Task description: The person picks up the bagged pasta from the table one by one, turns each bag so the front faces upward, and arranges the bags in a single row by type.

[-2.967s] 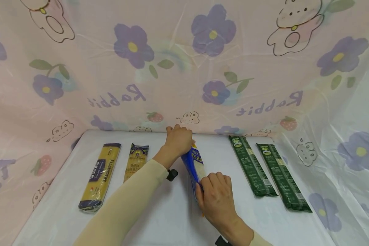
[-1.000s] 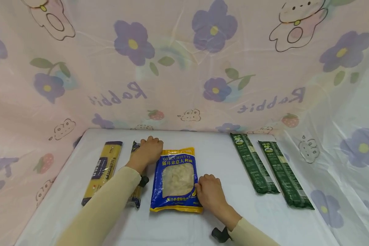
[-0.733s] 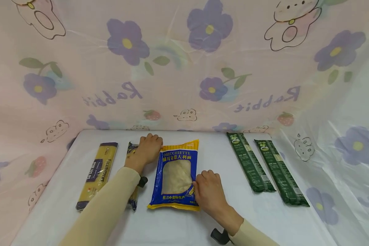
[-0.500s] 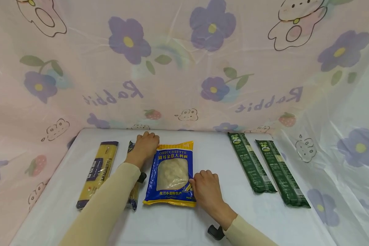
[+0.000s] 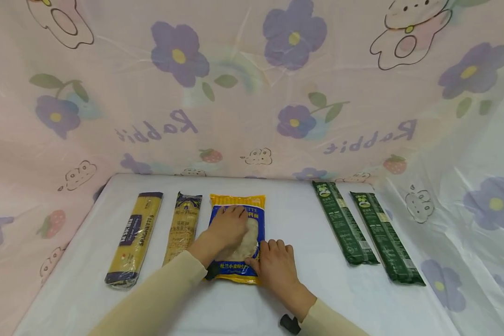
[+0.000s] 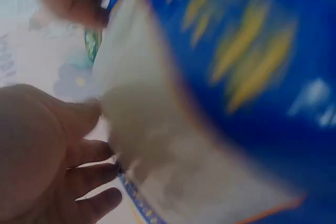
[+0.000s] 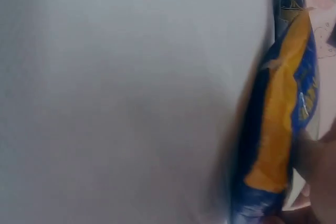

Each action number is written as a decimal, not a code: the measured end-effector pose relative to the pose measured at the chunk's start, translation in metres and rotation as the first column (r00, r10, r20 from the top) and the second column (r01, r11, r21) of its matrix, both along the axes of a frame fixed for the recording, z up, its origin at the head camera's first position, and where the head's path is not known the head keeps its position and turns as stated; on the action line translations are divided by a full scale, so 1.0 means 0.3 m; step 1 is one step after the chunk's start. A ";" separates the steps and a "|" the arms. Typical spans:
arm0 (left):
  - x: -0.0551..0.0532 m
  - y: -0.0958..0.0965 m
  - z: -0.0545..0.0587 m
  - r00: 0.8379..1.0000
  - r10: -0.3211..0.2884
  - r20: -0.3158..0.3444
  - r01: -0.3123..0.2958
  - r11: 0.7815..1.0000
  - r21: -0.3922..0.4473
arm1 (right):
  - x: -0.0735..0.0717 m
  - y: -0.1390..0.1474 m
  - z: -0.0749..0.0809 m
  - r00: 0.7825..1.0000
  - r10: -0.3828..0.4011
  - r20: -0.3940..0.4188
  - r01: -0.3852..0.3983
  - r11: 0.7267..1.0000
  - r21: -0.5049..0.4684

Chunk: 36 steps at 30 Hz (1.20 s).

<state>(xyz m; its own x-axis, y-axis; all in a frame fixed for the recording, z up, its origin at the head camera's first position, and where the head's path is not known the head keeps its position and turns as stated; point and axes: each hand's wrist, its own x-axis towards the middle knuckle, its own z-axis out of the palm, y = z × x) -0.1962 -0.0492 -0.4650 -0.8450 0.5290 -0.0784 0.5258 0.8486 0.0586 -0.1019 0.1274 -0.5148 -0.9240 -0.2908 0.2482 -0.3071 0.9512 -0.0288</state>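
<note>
A blue and yellow bag of orecchiette pasta (image 5: 237,199) lies face up at the middle of the white table, its clear window showing pale pasta. My left hand (image 5: 231,226) is over the upper part of the bag, covering some of the print and window. In the left wrist view the fingers (image 6: 92,174) of that hand are spread loosely at the bag's edge. My right hand (image 5: 278,266) holds the bag's lower right side, thumb on the front and fingers along the edge. In the right wrist view the bag's yellow end (image 7: 278,129) stands out above the table.
Left of the bag lie a gold pasta packet (image 5: 184,224) and a yellow spaghetti packet (image 5: 134,238). Two long green packets (image 5: 345,224) lie at the right. A pink curtain with flowers (image 5: 243,116) hangs behind the white table (image 5: 319,298).
The bag went from tilted on edge to lying face up. My left hand moved from its upper left corner onto its front, uncovering the gold packet. My right hand's thumb slid onto the front.
</note>
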 end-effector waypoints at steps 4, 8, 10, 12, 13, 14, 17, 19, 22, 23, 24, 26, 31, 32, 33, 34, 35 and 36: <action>0.058 0.014 -0.013 0.995 -0.013 0.101 0.012 1.000 0.016 | 0.004 0.021 0.013 0.997 0.018 0.071 -0.015 0.999 -0.034; 0.088 0.013 -0.036 0.989 -0.057 0.138 0.054 0.998 0.028 | -0.003 0.092 0.034 0.996 -0.005 0.088 0.010 0.998 -0.058; 0.095 0.012 -0.054 0.986 -0.076 0.146 0.071 0.997 0.042 | -0.015 0.132 0.042 0.997 -0.026 0.068 0.031 0.997 -0.075; 0.099 0.009 -0.075 0.985 -0.085 0.149 0.077 0.995 0.059 | -0.033 0.169 0.045 0.998 -0.050 0.045 0.054 0.994 -0.094; 0.099 0.007 -0.090 0.986 -0.088 0.144 0.080 0.995 0.064 | -0.044 0.188 0.046 0.997 -0.059 0.041 0.063 0.993 -0.103; 0.097 0.006 -0.103 0.986 -0.089 0.140 0.080 0.995 0.066 | -0.055 0.207 0.046 0.997 -0.068 0.034 0.071 0.991 -0.112; 0.096 -0.002 -0.132 0.989 -0.088 0.119 0.080 0.995 0.064 | -0.092 0.274 0.046 0.996 -0.091 0.002 0.090 0.987 -0.133; 0.098 -0.008 -0.134 0.990 -0.087 0.111 0.081 0.995 0.058 | -0.120 0.334 0.049 0.994 -0.106 -0.013 0.103 0.985 -0.141; 0.108 -0.011 -0.112 0.990 -0.078 0.119 0.074 0.996 0.041 | -0.161 0.446 0.049 0.989 -0.146 -0.025 0.141 0.979 -0.147; 0.111 -0.011 -0.103 0.989 -0.076 0.124 0.073 0.997 0.028 | -0.172 0.486 0.049 0.987 -0.163 -0.015 0.159 0.977 -0.144; 0.113 -0.011 -0.096 0.989 -0.072 0.127 0.070 0.997 0.023 | -0.182 0.526 0.047 0.983 -0.182 0.003 0.180 0.974 -0.137; 0.116 -0.011 -0.085 0.989 -0.066 0.131 0.066 0.998 0.005 | -0.195 0.601 0.041 0.976 -0.212 0.046 0.216 0.969 -0.119; 0.121 -0.023 -0.089 0.989 -0.060 0.135 0.060 0.998 0.000 | -0.201 0.742 0.019 0.951 -0.229 0.206 0.250 0.965 -0.083; 0.122 -0.026 -0.094 0.989 -0.060 0.133 0.060 0.998 0.002 | -0.201 0.760 0.014 0.945 -0.227 0.237 0.252 0.964 -0.081; 0.122 -0.031 -0.098 0.990 -0.062 0.130 0.061 0.998 0.009 | -0.202 0.775 0.010 0.939 -0.221 0.262 0.251 0.964 -0.086; 0.122 -0.034 -0.104 0.989 -0.065 0.130 0.064 0.998 0.013 | -0.200 0.789 0.004 0.933 -0.219 0.286 0.252 0.964 -0.086; 0.122 -0.037 -0.110 0.989 -0.069 0.129 0.067 0.998 0.021 | -0.197 0.799 -0.003 0.926 -0.215 0.309 0.251 0.964 -0.083; 0.121 -0.040 -0.114 0.989 -0.073 0.131 0.070 0.997 0.027 | -0.194 0.806 -0.010 0.920 -0.207 0.332 0.250 0.964 -0.093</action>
